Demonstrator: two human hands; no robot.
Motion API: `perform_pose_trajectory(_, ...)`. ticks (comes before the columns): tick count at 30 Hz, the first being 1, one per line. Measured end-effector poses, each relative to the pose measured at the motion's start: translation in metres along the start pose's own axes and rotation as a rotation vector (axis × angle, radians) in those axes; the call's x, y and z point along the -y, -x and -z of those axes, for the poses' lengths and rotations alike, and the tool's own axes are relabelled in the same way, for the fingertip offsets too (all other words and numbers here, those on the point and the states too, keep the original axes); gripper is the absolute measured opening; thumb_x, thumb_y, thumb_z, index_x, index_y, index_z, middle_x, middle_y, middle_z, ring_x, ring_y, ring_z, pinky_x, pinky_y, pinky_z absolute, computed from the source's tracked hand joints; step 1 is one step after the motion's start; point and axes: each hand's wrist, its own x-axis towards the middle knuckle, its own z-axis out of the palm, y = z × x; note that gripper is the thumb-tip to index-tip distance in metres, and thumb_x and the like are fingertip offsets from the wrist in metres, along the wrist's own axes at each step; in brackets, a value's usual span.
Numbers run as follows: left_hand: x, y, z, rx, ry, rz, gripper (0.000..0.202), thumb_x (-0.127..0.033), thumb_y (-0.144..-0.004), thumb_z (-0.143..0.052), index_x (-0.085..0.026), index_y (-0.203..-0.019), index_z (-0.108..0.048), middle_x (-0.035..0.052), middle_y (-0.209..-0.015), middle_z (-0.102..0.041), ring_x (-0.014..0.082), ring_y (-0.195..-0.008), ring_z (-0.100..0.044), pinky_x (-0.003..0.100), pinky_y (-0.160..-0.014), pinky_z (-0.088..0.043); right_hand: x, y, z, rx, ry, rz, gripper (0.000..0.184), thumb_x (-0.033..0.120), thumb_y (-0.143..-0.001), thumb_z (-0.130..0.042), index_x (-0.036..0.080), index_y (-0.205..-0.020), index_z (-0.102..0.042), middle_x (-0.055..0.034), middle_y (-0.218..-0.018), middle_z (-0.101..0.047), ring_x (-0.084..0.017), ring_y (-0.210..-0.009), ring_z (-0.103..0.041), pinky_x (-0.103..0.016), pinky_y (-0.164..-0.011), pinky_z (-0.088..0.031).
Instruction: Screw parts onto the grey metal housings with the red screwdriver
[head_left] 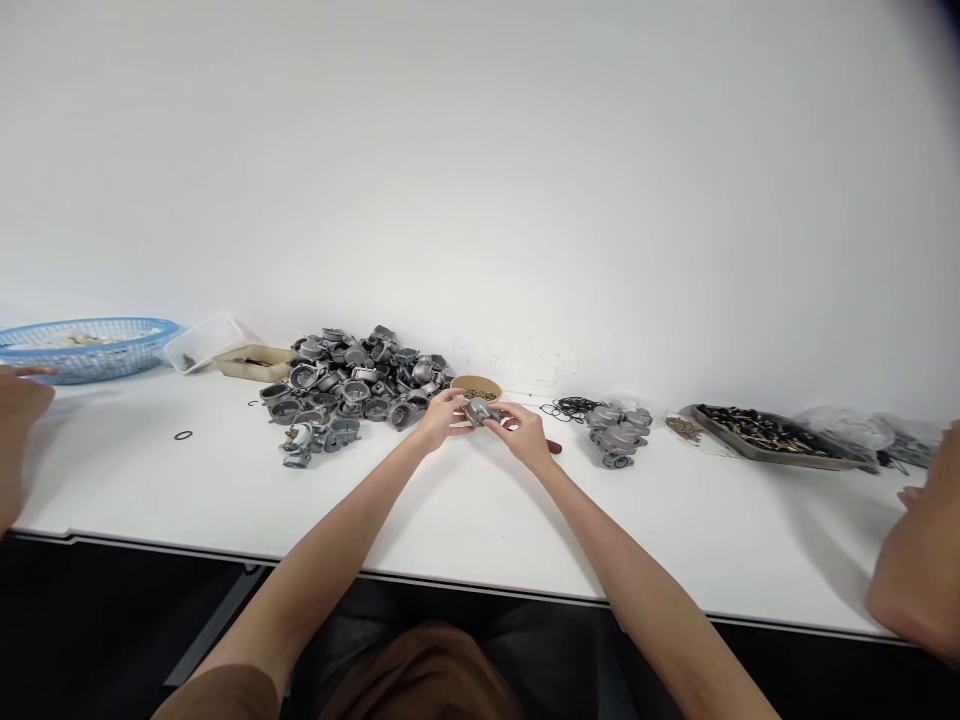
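- While the small grey metal part (478,411) is held just above the white table (480,520), its sides are partly covered by fingers, and its finer details cannot be made out.
- The bowl (477,382) behind is partly hidden by the left hand (441,420); small brass-coloured pieces are contained in it.
- Most of a red-handled tool (554,447) is concealed by the right hand (523,432).
- A co-worker's hand (24,400) is cut off by the left edge, another person's arm (919,560) by the right edge.
- Both forearms are stretched forward and converge; the part is clamped from one side by the left hand's curled fingers and from the other by the right hand's fingertips.
- Dull grey castings (352,380), with round cups and open bores, are heaped to the left, many overlapped by their neighbours.
- Similar castings are clustered to the right (619,436), near thin, tangled black rings (572,408).
- Farther right, black and brass-coloured pieces are piled in a shallow tray (802,461), with crumpled clear plastic (847,424) beside it.
- At far left, a blue lattice-walled basket (112,368) is cropped by the edge.
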Motion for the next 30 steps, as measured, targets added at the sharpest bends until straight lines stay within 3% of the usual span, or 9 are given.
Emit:
perform_pose_trajectory(3, -0.021, 0.014, 0.003, -0.076, -0.493, -0.051, 0.041, -0.041, -0.089, -0.066, -0.024, -0.125, -0.057, 0.0122, -0.118, -0.066, 0.0284, -0.105, -0.063, 0.041, -0.087, -0.053, -0.002, 0.000, 0.004, -0.039, 0.015, -0.026, 0.029, 0.038, -0.080, -0.076, 0.021, -0.103, -0.076, -0.0081, -0.107, -0.076, -0.021, -0.082, -0.071, -0.033, -0.069, -0.059)
perform_pose_trajectory(6, -0.049, 0.046, 0.021, -0.115, -0.842, -0.248, 0.040, -0.044, -0.088, -0.065, -0.025, -0.123, -0.064, 0.0104, -0.122, -0.067, 0.0291, -0.114, -0.060, 0.039, -0.095, -0.049, -0.002, 0.000, 0.010, -0.056, 0.050, -0.027, 0.030, 0.038, -0.080, -0.076, 0.021, -0.104, -0.076, -0.0078, -0.105, -0.077, -0.021, -0.079, -0.071, -0.033, -0.069, -0.059)
perform_pose_trajectory(8, -0.068, 0.075, 0.045, -0.238, -0.974, -0.391, 0.037, -0.044, -0.090, -0.060, -0.025, -0.121, -0.066, 0.0087, -0.125, -0.067, 0.0283, -0.116, -0.061, 0.038, -0.098, -0.048, -0.001, 0.000, 0.012, -0.058, 0.085, -0.012, 0.029, 0.039, -0.080, -0.076, 0.022, -0.103, -0.076, -0.0075, -0.105, -0.076, -0.021, -0.081, -0.071, -0.033, -0.070, -0.059)
perform_pose_trajectory(11, -0.090, 0.114, 0.098, -0.575, -1.123, -0.449, 0.037, -0.047, -0.091, -0.055, -0.026, -0.119, -0.067, 0.0070, -0.123, -0.068, 0.0295, -0.113, -0.062, 0.043, -0.101, -0.046, 0.002, -0.001, 0.012, -0.050, 0.113, -0.003, 0.028, 0.039, -0.080, -0.075, 0.023, -0.103, -0.076, -0.0073, -0.106, -0.076, -0.021, -0.079, -0.070, -0.033, -0.071, -0.059)
perform_pose_trajectory(14, -0.095, 0.139, 0.156, -0.766, -1.289, -0.215, 0.053, -0.063, -0.089, -0.051, -0.027, -0.127, -0.062, 0.0113, -0.126, -0.067, 0.0380, -0.116, -0.060, 0.053, -0.099, -0.046, 0.006, -0.003, 0.010, -0.043, 0.125, -0.009, 0.027, 0.037, -0.079, -0.076, 0.022, -0.102, -0.077, -0.0071, -0.106, -0.076, -0.019, -0.072, -0.069, -0.033, -0.068, -0.058)
perform_pose_trajectory(18, -0.077, 0.151, 0.206, -0.613, -1.371, 0.147, 0.089, -0.087, -0.073, -0.052, -0.025, -0.138, -0.055, 0.0188, -0.124, -0.066, 0.0468, -0.116, -0.059, 0.057, -0.092, -0.048, 0.007, -0.005, 0.006, -0.040, 0.111, 0.023, 0.027, 0.038, -0.080, -0.075, 0.022, -0.101, -0.077, -0.0076, -0.107, -0.076, -0.020, -0.078, -0.070, -0.032, -0.069, -0.059)
perform_pose_trajectory(22, -0.063, 0.151, 0.215, -0.608, -1.389, 0.105, 0.085, -0.086, -0.074, -0.051, -0.027, -0.134, -0.058, 0.0155, -0.121, -0.069, 0.0448, -0.115, -0.060, 0.051, -0.088, -0.049, 0.005, -0.004, 0.008, -0.034, 0.119, 0.022, 0.028, 0.039, -0.080, -0.075, 0.022, -0.102, -0.077, -0.0074, -0.106, -0.076, -0.020, -0.078, -0.070, -0.033, -0.069, -0.059)
perform_pose_trajectory(27, -0.065, 0.152, 0.206, -0.588, -1.429, -0.060, 0.069, -0.073, -0.079, -0.055, -0.023, -0.126, -0.064, 0.0116, -0.094, -0.074, 0.0394, -0.105, -0.065, 0.041, -0.081, -0.048, 0.002, -0.005, 0.014, -0.041, 0.105, -0.005, 0.030, 0.039, -0.078, -0.077, 0.023, -0.104, -0.076, -0.0068, -0.107, -0.076, -0.021, -0.081, -0.070, -0.034, -0.070, -0.060)
perform_pose_trajectory(30, -0.069, 0.159, 0.199, -0.622, -1.446, -0.105, 0.060, -0.068, -0.078, -0.059, -0.026, -0.120, -0.067, 0.0110, -0.092, -0.075, 0.0383, -0.097, -0.067, 0.037, -0.071, -0.047, 0.003, -0.007, 0.016, -0.071, 0.085, -0.007, 0.032, 0.041, -0.078, -0.076, 0.022, -0.104, -0.076, -0.0080, -0.107, -0.076, -0.022, -0.082, -0.070, -0.034, -0.069, -0.060)
